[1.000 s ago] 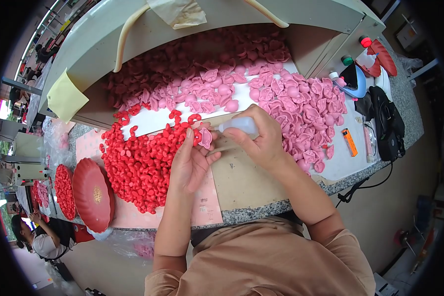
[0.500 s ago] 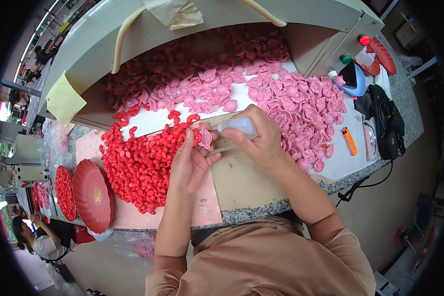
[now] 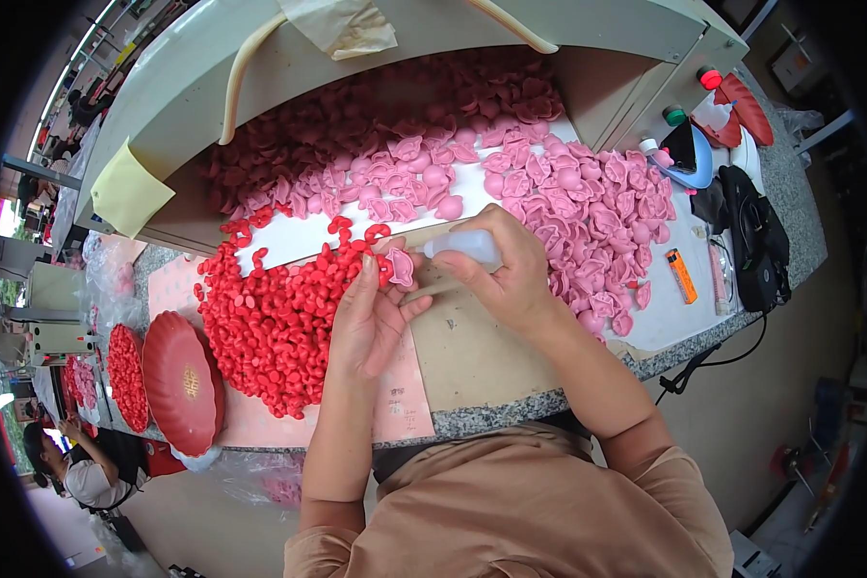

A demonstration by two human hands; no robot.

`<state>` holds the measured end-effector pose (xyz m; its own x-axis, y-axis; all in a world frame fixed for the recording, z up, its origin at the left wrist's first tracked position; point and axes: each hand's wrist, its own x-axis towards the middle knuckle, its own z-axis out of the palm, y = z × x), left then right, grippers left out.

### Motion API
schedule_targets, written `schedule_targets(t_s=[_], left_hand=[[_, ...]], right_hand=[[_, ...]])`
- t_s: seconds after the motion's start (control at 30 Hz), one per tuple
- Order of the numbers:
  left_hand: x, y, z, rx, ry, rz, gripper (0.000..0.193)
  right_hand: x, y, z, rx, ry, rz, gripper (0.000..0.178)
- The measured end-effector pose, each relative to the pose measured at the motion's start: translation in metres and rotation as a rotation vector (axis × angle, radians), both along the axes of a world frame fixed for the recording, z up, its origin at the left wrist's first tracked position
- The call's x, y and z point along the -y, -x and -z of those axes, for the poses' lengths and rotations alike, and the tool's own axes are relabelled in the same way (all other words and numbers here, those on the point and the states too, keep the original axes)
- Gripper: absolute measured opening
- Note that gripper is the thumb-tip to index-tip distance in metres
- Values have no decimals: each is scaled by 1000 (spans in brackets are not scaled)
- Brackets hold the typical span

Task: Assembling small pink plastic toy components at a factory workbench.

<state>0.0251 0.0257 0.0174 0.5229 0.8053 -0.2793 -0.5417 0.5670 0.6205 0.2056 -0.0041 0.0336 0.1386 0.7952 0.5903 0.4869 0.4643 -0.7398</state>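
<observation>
Pink piece (image 3: 402, 269) in left hand (image 3: 371, 323)

The right hand (image 3: 512, 265) hides part of the whitish bottle (image 3: 467, 248), and the upper edge cuts the grey cabinet (image 3: 626, 34).

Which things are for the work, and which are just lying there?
Seemingly for the job:
bottle, in the right hand
pink piece, in the left hand
red heap
pink heap

Probably just lying about:
orange thing
black thing
</observation>
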Motion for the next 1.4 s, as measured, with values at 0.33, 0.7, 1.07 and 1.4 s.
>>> schedule_targets(t_s=[0.33,0.7,1.07,1.4], left_hand=[[1,0,-1,8,-37,-48,39],[2,0,-1,-48,-108,-66,40],[0,-1,-6,-80,-160,-74,43],[1,-2,-10,-52,-179,-127,39]], right_hand=[[1,1,-3,61,-62,0,29],[1,2,-4,54,-58,14,29],[-1,1,-4,75,-91,14,30],[0,1,-1,100,-79,28,31]])
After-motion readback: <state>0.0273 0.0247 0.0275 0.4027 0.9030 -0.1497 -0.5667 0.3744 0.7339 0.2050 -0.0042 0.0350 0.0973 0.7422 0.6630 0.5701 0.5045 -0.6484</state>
